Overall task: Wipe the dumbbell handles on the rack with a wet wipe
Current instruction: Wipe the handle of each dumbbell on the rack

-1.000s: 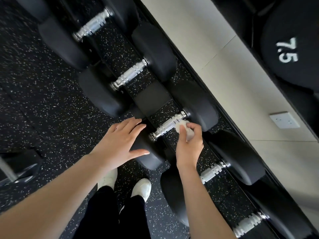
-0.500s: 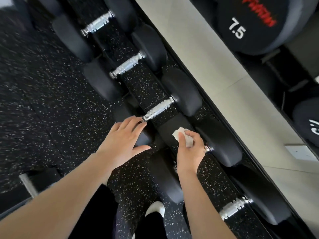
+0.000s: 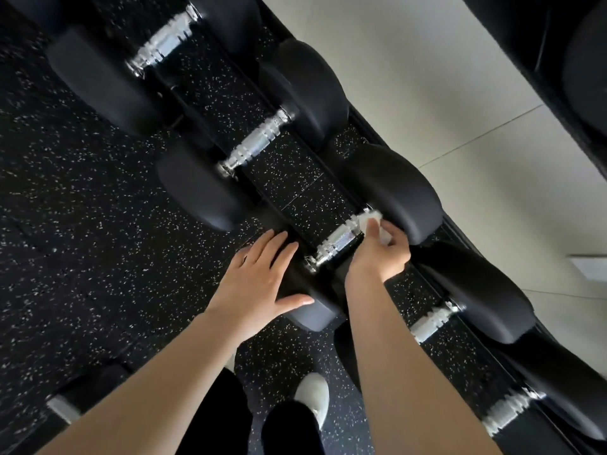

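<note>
Several black dumbbells with chrome handles lie in a diagonal row on a low black rack (image 3: 297,195). My right hand (image 3: 377,254) pinches a crumpled white wet wipe (image 3: 369,221) against the far end of one chrome handle (image 3: 338,246), close to that dumbbell's far head (image 3: 400,195). My left hand (image 3: 259,280) lies flat, fingers straight, on the same dumbbell's near head (image 3: 312,311). More chrome handles show up the row (image 3: 254,147) (image 3: 164,44) and down the row (image 3: 432,320) (image 3: 505,412).
The floor (image 3: 82,224) is black rubber with white specks. A pale tiled wall (image 3: 443,103) runs behind the rack, with a socket plate (image 3: 591,267) at the right edge. My white shoes (image 3: 313,394) stand close to the rack. Another dark rack (image 3: 558,60) crosses the top right.
The right hand brought the wipe off the rack's crossbar and onto a chrome handle's far end. My left hand settled flat on that dumbbell's near head. The view shifted along the rack.
</note>
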Demonstrator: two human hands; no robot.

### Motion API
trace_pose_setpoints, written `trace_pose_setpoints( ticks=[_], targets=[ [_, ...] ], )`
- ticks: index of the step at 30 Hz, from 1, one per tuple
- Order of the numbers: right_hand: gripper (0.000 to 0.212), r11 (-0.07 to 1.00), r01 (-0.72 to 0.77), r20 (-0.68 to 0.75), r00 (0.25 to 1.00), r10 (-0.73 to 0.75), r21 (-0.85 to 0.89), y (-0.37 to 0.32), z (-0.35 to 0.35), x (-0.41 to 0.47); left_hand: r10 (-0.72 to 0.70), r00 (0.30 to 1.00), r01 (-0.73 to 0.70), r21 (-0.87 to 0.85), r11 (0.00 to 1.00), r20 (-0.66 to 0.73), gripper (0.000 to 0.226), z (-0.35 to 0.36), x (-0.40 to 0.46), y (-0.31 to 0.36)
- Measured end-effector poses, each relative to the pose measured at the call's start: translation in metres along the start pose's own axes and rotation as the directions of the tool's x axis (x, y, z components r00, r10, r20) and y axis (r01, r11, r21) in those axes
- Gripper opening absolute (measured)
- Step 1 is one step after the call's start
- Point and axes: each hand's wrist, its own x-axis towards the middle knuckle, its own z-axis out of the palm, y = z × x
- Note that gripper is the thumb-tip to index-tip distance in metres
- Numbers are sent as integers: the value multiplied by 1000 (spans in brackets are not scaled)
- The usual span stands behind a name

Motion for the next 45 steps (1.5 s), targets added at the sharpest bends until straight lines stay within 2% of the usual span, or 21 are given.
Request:
trace_pose_setpoints(
  ticks=[4,6,10,14,17,22,28,36,40,45],
  targets=[
    [17,975,-109,-80,989,126,192,-6,18,4,25,999,-26,-55,998,-32,83,6,1,-4],
    [24,971,-120,-85,986,141,207,-4,23,3,29,999,-32,-63,998,-42,81,6,2,-5],
    [29,1000,-18,-36,999,19,20,6,21,-1,32,998,-36,-70,997,-48,80,8,3,-5],
    [13,984,69,186,982,-37,-166,21,2,-19,24,999,-28,-88,996,-46,79,8,3,-3],
    [11,937,168,311,948,-68,-307,34,-8,-28,30,998,-36,-85,996,-61,78,7,3,-4],
    [16,881,215,450,893,-3,-421,35,-14,-33,22,997,-28,-86,996,-68,79,7,3,-2],
    [12,872,130,469,875,123,-471,40,-28,-21,25,998,-30,-83,996,-54,79,7,2,-3],
    [23,939,-24,481,854,198,-344,55,-30,-8,22,999,-25,-96,995,-30,80,5,1,-2],
    [28,974,-144,521,825,217,-177,63,-29,0,25,999,-27,-103,994,-28,80,6,1,-2],
    [21,955,-294,543,809,225,42,59,-30,4,21,999,-23,-101,995,-26,81,6,1,-2]
  ],
)
